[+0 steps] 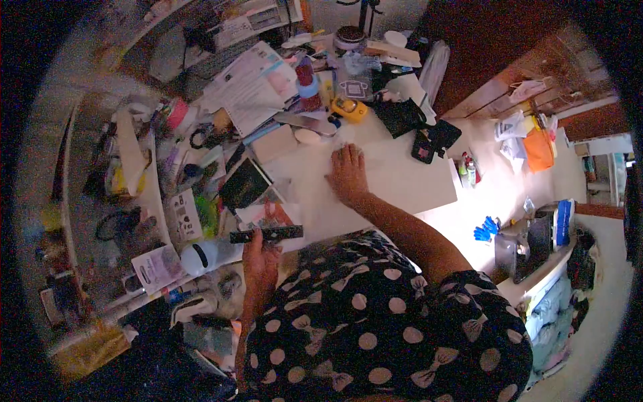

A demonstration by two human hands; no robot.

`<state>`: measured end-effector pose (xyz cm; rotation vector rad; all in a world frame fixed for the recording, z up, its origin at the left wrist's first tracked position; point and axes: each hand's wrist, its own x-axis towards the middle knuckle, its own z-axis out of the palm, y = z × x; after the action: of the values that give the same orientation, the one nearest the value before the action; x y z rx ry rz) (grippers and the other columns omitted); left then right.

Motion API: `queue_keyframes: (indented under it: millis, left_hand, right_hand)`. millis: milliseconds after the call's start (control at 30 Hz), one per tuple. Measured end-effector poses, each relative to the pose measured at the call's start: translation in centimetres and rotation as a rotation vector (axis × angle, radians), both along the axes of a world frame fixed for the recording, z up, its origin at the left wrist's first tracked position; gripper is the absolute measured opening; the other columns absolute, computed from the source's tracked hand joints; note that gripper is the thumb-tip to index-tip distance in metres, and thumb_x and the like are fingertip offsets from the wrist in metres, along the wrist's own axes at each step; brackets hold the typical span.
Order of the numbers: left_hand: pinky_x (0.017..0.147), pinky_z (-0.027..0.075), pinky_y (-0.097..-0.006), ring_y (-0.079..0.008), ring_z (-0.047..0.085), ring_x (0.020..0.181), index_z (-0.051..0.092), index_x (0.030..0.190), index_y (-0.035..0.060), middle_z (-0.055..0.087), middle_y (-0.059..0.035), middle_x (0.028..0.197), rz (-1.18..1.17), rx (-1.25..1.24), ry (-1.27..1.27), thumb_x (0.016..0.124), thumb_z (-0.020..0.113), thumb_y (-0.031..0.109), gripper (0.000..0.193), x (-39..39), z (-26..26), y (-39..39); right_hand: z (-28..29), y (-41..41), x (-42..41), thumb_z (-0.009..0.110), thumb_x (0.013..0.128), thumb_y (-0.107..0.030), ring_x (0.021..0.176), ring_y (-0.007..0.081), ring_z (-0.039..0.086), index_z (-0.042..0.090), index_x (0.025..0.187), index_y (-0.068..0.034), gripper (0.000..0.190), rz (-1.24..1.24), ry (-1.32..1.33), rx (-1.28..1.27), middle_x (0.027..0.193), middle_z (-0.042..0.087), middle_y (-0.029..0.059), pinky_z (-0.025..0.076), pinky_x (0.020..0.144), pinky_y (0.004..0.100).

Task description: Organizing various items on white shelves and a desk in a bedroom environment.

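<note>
My left hand (pixel 261 259) grips a dark, narrow, flat bar (pixel 266 234) near its middle, over the near left part of the cluttered desk (pixel 402 186). Under the bar's far side lies a clear plastic packet (pixel 269 213) with red and white print. My right hand (pixel 347 168) rests palm down on the pale desktop, fingers spread a little, holding nothing that I can see. Just beyond its fingertips are a pale oval object (pixel 307 135) and a long, flat, grey object (pixel 305 123). A yellow device (pixel 349 109) lies farther back.
Printed papers (pixel 251 85), a red and blue bottle (pixel 307 85) and black pouches (pixel 402 116) crowd the back. A dark tablet-like panel (pixel 245 185) and a white container (pixel 198 259) lie to the left. Blue gloves (pixel 486 229) and an orange bag (pixel 538 151) are off to the right.
</note>
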<state>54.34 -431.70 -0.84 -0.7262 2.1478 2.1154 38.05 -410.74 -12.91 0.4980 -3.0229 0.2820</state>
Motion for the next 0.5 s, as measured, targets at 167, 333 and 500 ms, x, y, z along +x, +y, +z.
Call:
queue_keyframes:
  millis: [167, 333, 500]
  left_hand:
    - [0.086, 0.045, -0.0397, -0.0342, 0.056, 0.099, 0.048, 0.121, -0.0081, 0.058, -0.0230, 0.108, -0.318, -0.597, 0.157, 0.080, 0.059, 0.020, 0.051, 1.2, 0.5, -1.8]
    - [0.088, 0.044, -0.0415, -0.0390, 0.055, 0.099, 0.049, 0.120, -0.0086, 0.057, -0.0254, 0.109, -0.334, -0.680, -0.020, 0.078, 0.060, 0.012, 0.047, 1.8, 0.4, -2.3]
    - [0.086, 0.045, -0.0418, -0.0380, 0.058, 0.094, 0.050, 0.118, -0.0074, 0.061, -0.0233, 0.102, -0.306, -0.757, 0.216, 0.077, 0.061, 0.004, 0.044, 0.9, -0.2, -1.4]
  right_hand:
    - [-0.1, -1.8, 3.2, 0.063, 0.080, -0.034, 0.128, 0.0406, 0.030, 0.043, 0.123, -0.001, 0.058, 0.218, -0.037, -0.093, 0.134, 0.035, 0.0256, 0.023, 0.106, 0.0555]
    - [-1.1, -4.1, -0.9, 0.060, 0.075, -0.015, 0.123, 0.0366, 0.039, 0.053, 0.113, -0.005, 0.041, 0.480, 0.183, -0.240, 0.125, 0.045, 0.0198, 0.029, 0.104, 0.0508]
    - [-3.4, -5.1, -2.4, 0.056, 0.073, -0.009, 0.123, 0.0336, 0.040, 0.056, 0.109, -0.008, 0.037, 0.482, 0.200, -0.369, 0.124, 0.048, 0.0159, 0.031, 0.105, 0.0477]
